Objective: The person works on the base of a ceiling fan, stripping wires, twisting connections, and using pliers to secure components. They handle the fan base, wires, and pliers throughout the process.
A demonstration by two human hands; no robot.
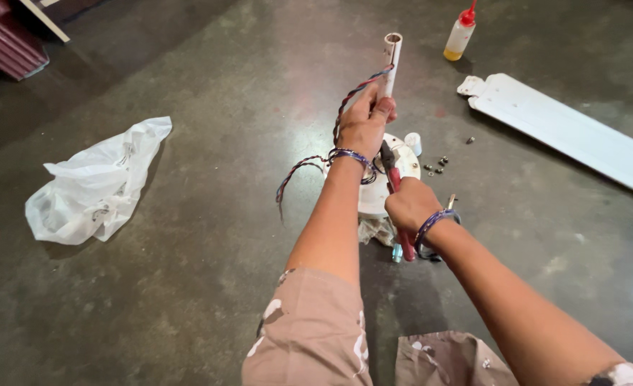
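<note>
Nearest, two knees in patterned beige cloth (309, 336) at the bottom edge, above a dark concrete floor (209, 257). Just beyond, right hand (411, 206) closed around the red handles of a pair of pliers (395, 187), dark nose pointing up toward the base of the tube; a beaded band on the wrist. Under that hand, partly hidden, a blue-tipped tool (397, 251) lying on the floor. Next, a round white motor housing (384, 182) resting on the floor between the forearms, a crumpled rag (374, 230) touching its near edge. Farther, left hand (366, 121) wrapped tight around a white tube (391, 61) standing upright out of the housing, open end at the top. Twisted red, blue and black wires (341, 118) running along the tube, under the gripping fingers and looping down to the floor on the left. Beside the housing on the right, a small white cap (413, 143) and a scatter of screws (438, 166). Off to the left, well apart, a crumpled white plastic bag (98, 186). Farther right, a long white fan blade (566, 132) lying flat. Farthest, a small squeeze bottle (460, 34) with a red nozzle, upright.
</note>
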